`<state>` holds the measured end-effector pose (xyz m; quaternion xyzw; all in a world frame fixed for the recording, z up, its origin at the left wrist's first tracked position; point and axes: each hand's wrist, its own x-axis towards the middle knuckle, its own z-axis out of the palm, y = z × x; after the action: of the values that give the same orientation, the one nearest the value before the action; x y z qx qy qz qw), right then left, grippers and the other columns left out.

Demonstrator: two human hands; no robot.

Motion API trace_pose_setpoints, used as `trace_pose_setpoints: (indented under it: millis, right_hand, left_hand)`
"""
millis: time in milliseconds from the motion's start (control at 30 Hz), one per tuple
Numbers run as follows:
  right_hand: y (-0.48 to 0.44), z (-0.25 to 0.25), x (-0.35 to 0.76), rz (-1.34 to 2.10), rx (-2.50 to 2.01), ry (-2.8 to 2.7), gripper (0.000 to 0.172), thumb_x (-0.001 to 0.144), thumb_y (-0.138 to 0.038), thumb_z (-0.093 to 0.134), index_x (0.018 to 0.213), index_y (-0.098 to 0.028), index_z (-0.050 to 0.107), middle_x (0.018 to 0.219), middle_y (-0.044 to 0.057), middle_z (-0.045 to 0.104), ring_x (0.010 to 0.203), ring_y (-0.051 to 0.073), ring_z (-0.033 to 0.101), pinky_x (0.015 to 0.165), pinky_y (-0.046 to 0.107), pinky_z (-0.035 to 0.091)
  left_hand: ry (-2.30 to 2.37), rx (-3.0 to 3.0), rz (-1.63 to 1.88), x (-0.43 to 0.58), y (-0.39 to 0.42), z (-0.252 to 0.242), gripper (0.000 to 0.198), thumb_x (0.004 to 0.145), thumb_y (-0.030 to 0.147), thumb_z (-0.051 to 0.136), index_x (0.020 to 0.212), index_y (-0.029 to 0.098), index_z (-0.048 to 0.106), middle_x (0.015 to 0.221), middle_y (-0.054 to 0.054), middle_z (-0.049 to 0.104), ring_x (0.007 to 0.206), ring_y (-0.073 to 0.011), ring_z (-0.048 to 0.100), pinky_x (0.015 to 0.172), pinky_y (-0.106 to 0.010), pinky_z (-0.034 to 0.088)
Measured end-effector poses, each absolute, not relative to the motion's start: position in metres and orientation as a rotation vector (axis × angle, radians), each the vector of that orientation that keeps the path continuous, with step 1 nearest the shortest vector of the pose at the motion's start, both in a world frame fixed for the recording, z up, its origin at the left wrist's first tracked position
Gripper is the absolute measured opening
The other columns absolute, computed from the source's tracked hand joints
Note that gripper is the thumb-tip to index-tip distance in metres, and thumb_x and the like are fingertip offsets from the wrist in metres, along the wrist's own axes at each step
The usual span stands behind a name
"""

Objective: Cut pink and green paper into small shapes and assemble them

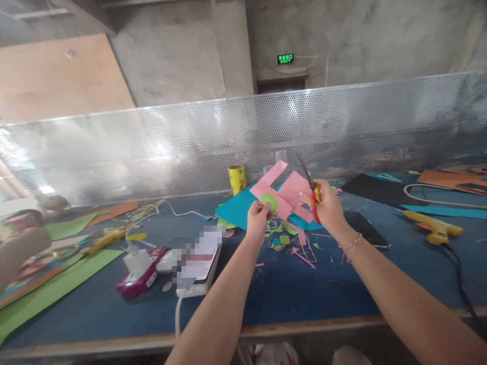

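One green circle, left fingers at edge, scissors apart (right fingers)

green paper circle, flat, in front of pink paper with straight cut edges, red-yellow scissors, blades pointing upward

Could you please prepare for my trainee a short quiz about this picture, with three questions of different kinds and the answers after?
1. Which hand holds the scissors?
2. True or false: the yellow cylinder stands near the perforated metal panel.
3. What colour is the round paper in the left hand? a) black b) green c) orange

Key:
1. The right hand.
2. True.
3. b
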<state>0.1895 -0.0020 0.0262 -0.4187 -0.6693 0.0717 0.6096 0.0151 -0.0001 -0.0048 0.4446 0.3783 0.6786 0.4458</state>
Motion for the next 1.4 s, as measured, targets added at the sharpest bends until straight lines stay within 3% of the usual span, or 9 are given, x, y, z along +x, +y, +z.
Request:
trace_pose_setpoints:
  millis: [100,200,267,400,600,767,1000,1400]
  right_hand:
    - [0.0,0.022,0.183,0.451,-0.863,-1.564,0.031,0.071,-0.038,0.058,0.094,-0.023,0.045,0.078,0.002,0.06,0.059,0.015,0.058,0.055,0.03,0.048]
    - [0.001,0.011,0.169,0.723,-0.853,-1.636,0.027,0.073,-0.042,0.054,0.089,-0.024,0.042,0.061,-0.005,0.051,0.037,0.009,0.042,0.038,0.025,0.038]
    - [0.001,0.002,0.16,0.755,-0.869,-1.697,0.026,0.073,-0.042,0.054,0.087,-0.023,0.042,0.057,-0.006,0.047,0.038,0.009,0.04,0.039,0.025,0.036]
    - [0.0,-0.006,0.154,0.58,-0.999,-1.769,0.028,0.071,-0.042,0.055,0.087,-0.021,0.045,0.064,-0.002,0.053,0.049,0.012,0.048,0.046,0.026,0.039]
    - [-0.005,0.009,0.166,0.23,-1.019,-1.613,0.031,0.071,-0.041,0.057,0.091,-0.02,0.045,0.071,0.002,0.056,0.062,0.016,0.055,0.061,0.03,0.044]
    - [0.003,0.015,0.178,0.18,-0.996,-1.588,0.039,0.065,-0.038,0.063,0.093,-0.021,0.041,0.082,0.005,0.06,0.071,0.019,0.059,0.067,0.033,0.045]
    - [0.01,0.005,0.178,0.256,-1.095,-1.593,0.041,0.062,-0.039,0.063,0.089,-0.02,0.04,0.068,0.0,0.056,0.054,0.015,0.055,0.054,0.028,0.041]
    - [0.006,0.001,0.169,0.224,-1.091,-1.608,0.033,0.066,-0.037,0.058,0.09,-0.019,0.044,0.066,0.001,0.055,0.056,0.015,0.052,0.054,0.026,0.039]
  left_hand:
    - [0.909,1.024,1.745,0.013,0.003,-0.004,0.03,0.066,0.035,0.064,0.069,0.018,0.039,0.061,0.004,0.053,0.06,-0.0088,0.058,0.066,-0.024,0.047]
    - [0.85,0.956,1.821,0.012,0.006,-0.004,0.03,0.067,0.035,0.064,0.07,0.018,0.04,0.065,0.003,0.054,0.064,-0.009,0.06,0.072,-0.025,0.048]
    - [0.803,0.918,1.849,0.012,0.008,-0.005,0.031,0.065,0.034,0.066,0.07,0.018,0.041,0.066,0.003,0.055,0.067,-0.0098,0.061,0.073,-0.025,0.048]
    - [0.728,0.85,1.86,0.013,0.007,-0.005,0.03,0.062,0.029,0.07,0.069,0.017,0.043,0.066,0.003,0.056,0.069,-0.0105,0.062,0.076,-0.025,0.048]
    - [0.645,0.759,1.804,0.017,0.0,-0.001,0.023,0.064,0.018,0.068,0.066,0.015,0.045,0.067,0.002,0.059,0.073,-0.0108,0.064,0.08,-0.024,0.048]
    - [0.627,0.818,1.7,0.022,-0.004,-0.001,0.025,0.062,0.019,0.071,0.066,0.014,0.048,0.067,0.001,0.059,0.073,-0.013,0.064,0.077,-0.025,0.049]
    - [0.562,0.962,1.548,0.029,0.0,-0.014,0.03,0.056,0.022,0.075,0.074,0.013,0.053,0.068,-0.001,0.063,0.066,-0.0116,0.064,0.07,-0.022,0.049]
    - [0.631,1.024,1.558,0.034,-0.004,-0.014,0.024,0.059,0.025,0.074,0.07,0.012,0.056,0.063,-0.002,0.063,0.058,-0.0106,0.062,0.062,-0.021,0.048]
